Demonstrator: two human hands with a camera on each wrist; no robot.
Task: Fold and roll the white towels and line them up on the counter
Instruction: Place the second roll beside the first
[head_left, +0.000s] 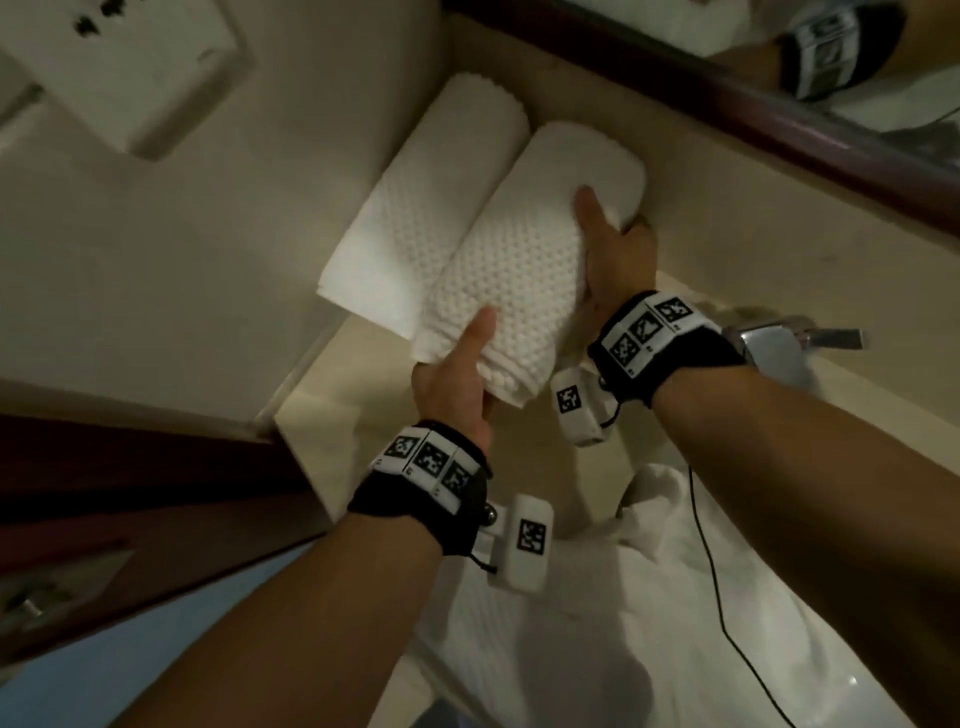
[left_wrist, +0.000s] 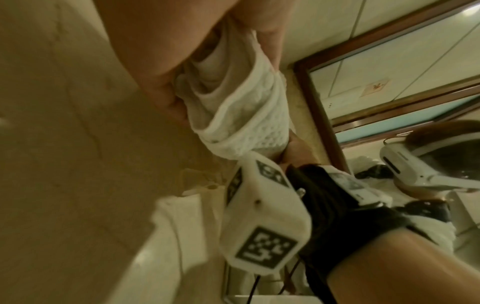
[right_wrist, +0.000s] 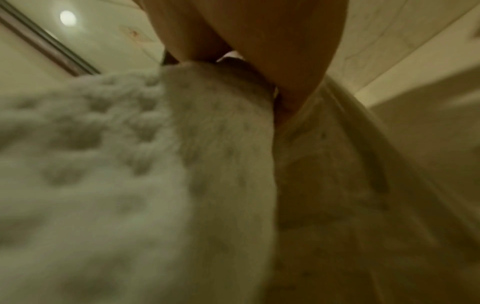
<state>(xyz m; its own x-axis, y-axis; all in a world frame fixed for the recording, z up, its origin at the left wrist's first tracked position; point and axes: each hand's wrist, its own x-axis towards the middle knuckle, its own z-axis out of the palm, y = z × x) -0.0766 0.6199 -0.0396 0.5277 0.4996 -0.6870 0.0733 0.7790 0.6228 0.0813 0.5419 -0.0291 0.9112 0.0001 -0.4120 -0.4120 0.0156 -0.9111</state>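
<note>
Waiting nearest in the basin, a loose white towel (head_left: 597, 613) is not yet folded. Beyond it the left hand (head_left: 457, 387) grips the rolled towel (head_left: 519, 265) at its near end and the right hand (head_left: 613, 260) clasps its side, fingers wrapped to stop it unrolling, setting it on the worktop (head_left: 727, 208) touching a finished roll (head_left: 431, 208), likely to form the row.

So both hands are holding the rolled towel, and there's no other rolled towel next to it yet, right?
Not quite. Both hands, left hand and right hand, do hold the rolled towel, but a second rolled towel already lies right beside it on the counter, as the head view shows.
</note>
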